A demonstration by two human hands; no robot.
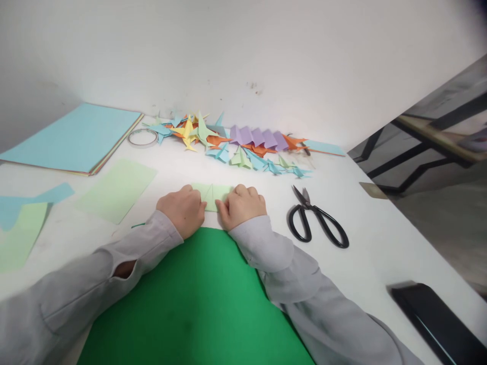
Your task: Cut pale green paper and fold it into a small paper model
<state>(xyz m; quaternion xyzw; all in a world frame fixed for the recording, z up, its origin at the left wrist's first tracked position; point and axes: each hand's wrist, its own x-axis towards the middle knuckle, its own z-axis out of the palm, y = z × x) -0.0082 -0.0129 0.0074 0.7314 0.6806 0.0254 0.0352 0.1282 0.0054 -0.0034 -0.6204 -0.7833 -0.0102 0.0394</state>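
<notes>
A small piece of pale green paper point(212, 198) with crease lines lies on the white table between my hands. My left hand point(184, 209) is closed on its left end, the thumb pressed near the lower edge. On the right end, my right hand point(242, 205) is curled the same way, its thumb on the paper's near edge. The two thumbs are a short gap apart. Both palms face down, and the fingertips under them are hidden. A large green sheet point(198, 299) spreads out below my wrists.
Black-handled scissors point(317, 218) lie partly spread at the right, with a black phone-like object point(437, 322) nearer. Folded paper shapes point(205, 134) line the wall. At left are a blue-topped paper stack point(76, 137), a tape roll point(142, 137), a green sheet point(117, 190) and paper scraps point(23, 235).
</notes>
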